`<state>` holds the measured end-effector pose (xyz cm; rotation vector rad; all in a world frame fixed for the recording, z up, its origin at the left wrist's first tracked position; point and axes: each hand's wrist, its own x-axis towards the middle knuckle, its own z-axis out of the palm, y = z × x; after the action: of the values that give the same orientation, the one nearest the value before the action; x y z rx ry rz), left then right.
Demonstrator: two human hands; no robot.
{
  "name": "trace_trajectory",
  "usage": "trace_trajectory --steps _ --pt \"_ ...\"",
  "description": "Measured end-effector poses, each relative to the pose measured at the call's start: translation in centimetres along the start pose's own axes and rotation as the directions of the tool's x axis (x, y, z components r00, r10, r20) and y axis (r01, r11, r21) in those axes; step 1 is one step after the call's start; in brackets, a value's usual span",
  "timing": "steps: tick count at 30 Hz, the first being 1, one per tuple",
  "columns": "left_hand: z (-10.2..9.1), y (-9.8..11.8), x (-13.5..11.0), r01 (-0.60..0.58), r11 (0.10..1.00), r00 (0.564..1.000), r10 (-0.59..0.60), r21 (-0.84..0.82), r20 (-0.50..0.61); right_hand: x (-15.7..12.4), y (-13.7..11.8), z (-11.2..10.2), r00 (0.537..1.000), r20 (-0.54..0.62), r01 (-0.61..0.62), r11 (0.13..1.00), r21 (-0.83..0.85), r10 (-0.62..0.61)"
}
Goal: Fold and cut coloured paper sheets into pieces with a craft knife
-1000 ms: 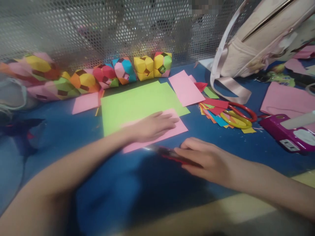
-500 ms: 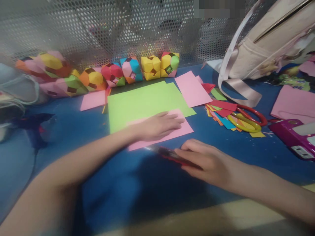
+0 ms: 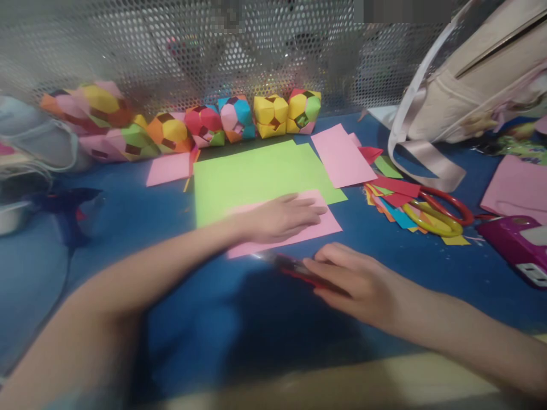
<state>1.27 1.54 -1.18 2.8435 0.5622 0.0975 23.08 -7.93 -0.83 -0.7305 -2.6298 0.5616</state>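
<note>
My left hand [image 3: 284,219] lies flat, fingers stretched out, on a pink sheet of paper [image 3: 327,225]. Under that sheet are larger light green sheets [image 3: 256,173], showing behind it. My right hand [image 3: 350,279] is closed around a utility knife [image 3: 294,267] with a red and dark handle. The knife's blurred, pale blade points left, close to the near edge of the pink sheet; whether it touches the paper I cannot tell.
Folded paper balls [image 3: 205,125] line the perforated metal screen [image 3: 256,51]. Scissors [image 3: 444,208] lie over coloured paper strips [image 3: 397,210] to the right. Beyond are a purple power strip [image 3: 504,239] and a beige bag [image 3: 461,97]. A dark blue glue gun [image 3: 70,210] stands at left.
The camera's view has shifted slightly, so the things on the table appear a little further right. My hands keep nearly the same pose, left on the paper, right around the knife.
</note>
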Motion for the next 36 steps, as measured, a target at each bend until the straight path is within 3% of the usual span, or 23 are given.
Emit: trace_trajectory --steps 17,25,36 --pt "0.0 0.0 -0.1 -0.005 0.999 1.000 0.005 -0.036 -0.009 1.0 -0.4 0.3 1.000 0.017 0.014 0.999 -0.033 -0.014" --pt "0.1 0.0 -0.1 -0.006 1.000 1.000 0.006 -0.013 0.001 1.5 -0.6 0.6 0.997 -0.046 0.064 0.996 -0.054 -0.067" --pt "0.1 0.0 0.0 0.006 1.000 1.000 -0.006 -0.017 0.012 2.3 -1.2 0.6 0.996 -0.015 0.085 0.993 -0.077 -0.086"
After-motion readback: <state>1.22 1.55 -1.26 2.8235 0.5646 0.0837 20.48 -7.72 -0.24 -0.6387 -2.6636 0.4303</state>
